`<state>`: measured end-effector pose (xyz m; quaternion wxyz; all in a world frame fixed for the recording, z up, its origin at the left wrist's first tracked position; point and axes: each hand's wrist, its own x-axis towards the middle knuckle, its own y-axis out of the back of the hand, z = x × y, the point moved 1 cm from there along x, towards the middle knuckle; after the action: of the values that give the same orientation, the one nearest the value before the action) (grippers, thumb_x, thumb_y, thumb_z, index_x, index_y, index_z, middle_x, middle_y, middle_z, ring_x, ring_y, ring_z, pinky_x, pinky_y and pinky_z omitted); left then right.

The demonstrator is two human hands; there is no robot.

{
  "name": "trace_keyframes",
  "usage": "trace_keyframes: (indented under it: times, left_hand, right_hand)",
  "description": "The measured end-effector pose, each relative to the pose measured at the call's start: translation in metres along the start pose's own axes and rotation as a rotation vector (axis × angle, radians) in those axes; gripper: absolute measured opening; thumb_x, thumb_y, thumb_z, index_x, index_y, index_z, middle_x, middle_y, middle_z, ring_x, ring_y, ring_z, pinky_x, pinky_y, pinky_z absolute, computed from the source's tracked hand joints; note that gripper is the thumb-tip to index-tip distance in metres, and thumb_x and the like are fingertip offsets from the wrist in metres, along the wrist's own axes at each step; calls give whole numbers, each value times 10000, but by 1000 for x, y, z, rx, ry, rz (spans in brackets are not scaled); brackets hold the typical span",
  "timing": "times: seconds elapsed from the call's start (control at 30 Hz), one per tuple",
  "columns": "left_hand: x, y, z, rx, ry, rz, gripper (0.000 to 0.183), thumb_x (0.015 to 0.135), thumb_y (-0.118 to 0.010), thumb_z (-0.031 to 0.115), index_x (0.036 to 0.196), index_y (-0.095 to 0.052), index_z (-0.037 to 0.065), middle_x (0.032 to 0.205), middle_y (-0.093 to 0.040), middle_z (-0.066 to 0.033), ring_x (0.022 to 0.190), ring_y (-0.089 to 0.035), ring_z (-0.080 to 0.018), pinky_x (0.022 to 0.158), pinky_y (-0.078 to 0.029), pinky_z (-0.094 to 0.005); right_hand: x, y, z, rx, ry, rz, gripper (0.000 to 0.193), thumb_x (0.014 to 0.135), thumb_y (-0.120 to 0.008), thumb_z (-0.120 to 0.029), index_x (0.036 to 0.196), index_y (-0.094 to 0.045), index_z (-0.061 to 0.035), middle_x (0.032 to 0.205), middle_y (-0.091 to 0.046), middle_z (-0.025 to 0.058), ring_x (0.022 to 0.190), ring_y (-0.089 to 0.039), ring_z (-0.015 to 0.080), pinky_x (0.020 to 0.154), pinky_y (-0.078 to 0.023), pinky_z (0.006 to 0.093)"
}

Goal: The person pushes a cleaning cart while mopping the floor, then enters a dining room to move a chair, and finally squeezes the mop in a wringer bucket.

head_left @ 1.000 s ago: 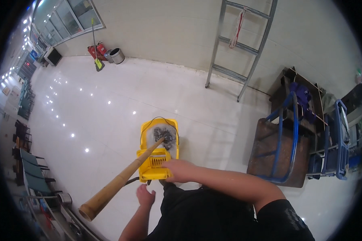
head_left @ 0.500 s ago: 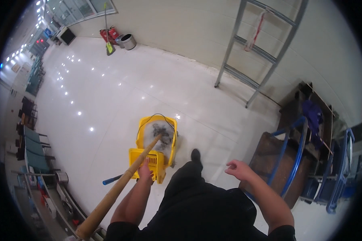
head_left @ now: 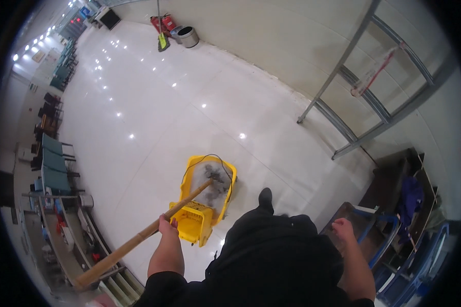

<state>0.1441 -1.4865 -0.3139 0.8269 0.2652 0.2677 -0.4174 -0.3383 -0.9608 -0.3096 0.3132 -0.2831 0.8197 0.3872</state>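
Observation:
My left hand [head_left: 169, 225] is wrapped round a long bamboo mop handle [head_left: 123, 249], which slants from the lower left toward a yellow mop bucket [head_left: 186, 180] on the floor. The grey mop head [head_left: 216, 190] lies in whitish, sudsy-looking water inside the bucket. Below the handle, the yellow wringer [head_left: 190, 225] sits at the bucket's near end, close to my left hand. Off to the right, my right hand [head_left: 343, 229] hangs free beside a blue-framed trolley, its fingers loosely bent and nothing seen in them.
A metal ladder [head_left: 346, 77] leans against the right wall. Near my right arm stand the blue-framed trolley [head_left: 393, 221] and a dark wooden cabinet [head_left: 392, 174]. Shelves [head_left: 82, 225] and teal chairs [head_left: 54, 163] line the left. Farther off are a bin [head_left: 188, 38] and fire extinguishers [head_left: 167, 23].
The view has turned, so ladder and bin appear farther right. The bucket stands slightly lower in view and its wringer basket shows more openly. My left hand still grips the handle; my right hand hangs lower.

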Motion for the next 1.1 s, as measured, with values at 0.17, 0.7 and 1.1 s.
trace_keyframes:
  times: [0.17, 0.7, 1.1]
  left_hand:
    - [11, 23, -15, -129, 90, 52, 501, 831, -645, 453, 1193, -471, 154, 1090, -476, -94, 846, -568, -258, 723, -509, -352]
    - [-142, -159, -154, 295, 297, -358, 584, 894, -555, 382, 1348, -367, 68, 1230, -487, -161, 960, -608, -295, 704, -525, -370]
    - [-444, -521, -105, 630, -142, -1263, 438, 890, -614, 304, 1210, -487, 33, 1086, -609, -116, 955, -626, -230, 757, -510, -343]
  right_hand:
    - [42, 43, -19, -98, -64, -40, 185, 797, -662, -98, 937, -588, -1, 779, -631, 83, 631, -606, 177, 558, -508, 303]
    - [146, 188, -122, -221, 290, 15, 309, 792, -708, -214, 1031, -633, -33, 883, -678, 124, 818, -651, 220, 733, -511, 331]
    - [107, 469, -321, 530, 1023, 901, 330, 891, -573, -66, 1208, -498, -12, 1115, -534, 48, 1043, -497, 143, 959, -381, 282]
